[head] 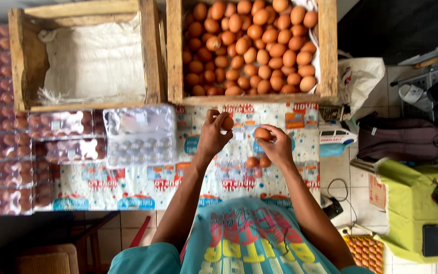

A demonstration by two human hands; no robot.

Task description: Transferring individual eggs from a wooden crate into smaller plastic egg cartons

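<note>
1. A brown egg (227,123) is held in the left hand (212,136), the fingers curled narrowly around it, just below the front edge of the full crate.
2. A second brown egg (262,133) is pinched between the fingertips of the right hand (279,148), at about three o'clock from the first egg and near it but apart.
3. Two more eggs (258,162) are seen at six o'clock from the right hand's egg, seated side by side in a clear plastic tray that is hard to make out against the printed table cover (143,185).
4. At twelve o'clock from both hands a wooden crate (327,50) is filled with many brown eggs (252,45).
5. At ten o'clock from the left hand a second wooden crate (150,50) is lined with pale cloth and holds no eggs that can be seen.
6. At nine o'clock from the left hand an unfilled clear egg carton (139,134) is laid on the cover.
7. Further out at nine o'clock, closed clear cartons of brown eggs (3,147) are stacked in rows.
8. At three o'clock a dark backpack (401,142) and a green cloth (406,203) are seen on the tiled floor.
9. At five o'clock a tray of eggs (366,251) is partly shown.
</note>
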